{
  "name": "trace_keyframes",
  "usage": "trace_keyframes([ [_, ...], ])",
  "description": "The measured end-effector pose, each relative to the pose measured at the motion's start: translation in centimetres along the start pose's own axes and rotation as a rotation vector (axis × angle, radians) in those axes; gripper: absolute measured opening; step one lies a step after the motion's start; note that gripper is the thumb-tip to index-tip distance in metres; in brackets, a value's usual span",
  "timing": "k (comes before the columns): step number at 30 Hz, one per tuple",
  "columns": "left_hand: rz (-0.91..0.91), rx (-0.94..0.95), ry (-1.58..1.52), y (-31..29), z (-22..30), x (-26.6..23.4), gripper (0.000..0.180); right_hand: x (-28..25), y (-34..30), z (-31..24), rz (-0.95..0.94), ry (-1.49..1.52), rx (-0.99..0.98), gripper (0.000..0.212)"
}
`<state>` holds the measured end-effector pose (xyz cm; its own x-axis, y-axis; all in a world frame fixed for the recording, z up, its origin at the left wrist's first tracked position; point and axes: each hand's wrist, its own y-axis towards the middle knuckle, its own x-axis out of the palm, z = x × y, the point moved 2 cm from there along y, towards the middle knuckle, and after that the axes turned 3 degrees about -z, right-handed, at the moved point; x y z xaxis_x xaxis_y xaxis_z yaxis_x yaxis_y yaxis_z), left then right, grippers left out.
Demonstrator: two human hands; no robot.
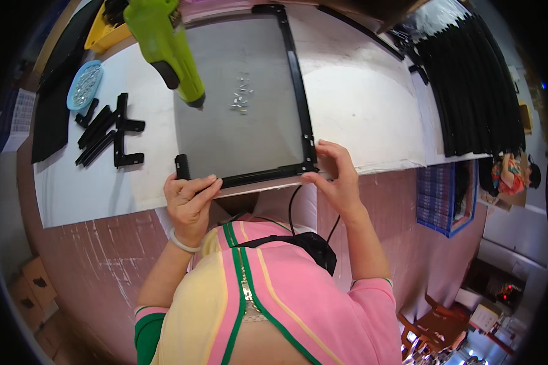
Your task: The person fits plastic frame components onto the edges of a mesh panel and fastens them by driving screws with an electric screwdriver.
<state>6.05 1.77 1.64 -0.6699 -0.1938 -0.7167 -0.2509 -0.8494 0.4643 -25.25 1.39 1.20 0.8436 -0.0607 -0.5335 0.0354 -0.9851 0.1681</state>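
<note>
A grey mesh screen panel (249, 134) lies flat on the white table, edged by black frame bars along its far, right and near sides. My left hand (190, 201) pinches the near black bar (262, 174) close to its left end, by a black corner piece (182, 166). At the near right corner, my right hand (337, 179) has thumb and forefinger curled around the black right bar (299, 97). Several small silvery rivets (241, 97) lie loose on the mesh. A green power tool (164, 45) hangs or stands over the panel's far left; its support is hidden.
Black corner pieces (128, 131) and short black bars (96, 131) lie to the left, near a light-blue dish of rivets (79, 100). A yellow bin (106, 38) stands behind. Many long black bars (469, 85) are stacked at right, above a blue crate (446, 201).
</note>
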Motion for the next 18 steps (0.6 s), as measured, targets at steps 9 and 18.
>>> trace_keyframes([
  [9, -0.014, 0.021, -0.027, -0.3, -0.9, -0.3, 0.026, 1.8, 1.2, -4.3, -0.088, -0.310, -0.272, 0.056],
  [18, 0.002, 0.038, -0.066, 0.2, -1.3, -0.7, 0.031, 6.5, 1.5, -6.2, -0.143, -0.475, -0.457, 0.029],
])
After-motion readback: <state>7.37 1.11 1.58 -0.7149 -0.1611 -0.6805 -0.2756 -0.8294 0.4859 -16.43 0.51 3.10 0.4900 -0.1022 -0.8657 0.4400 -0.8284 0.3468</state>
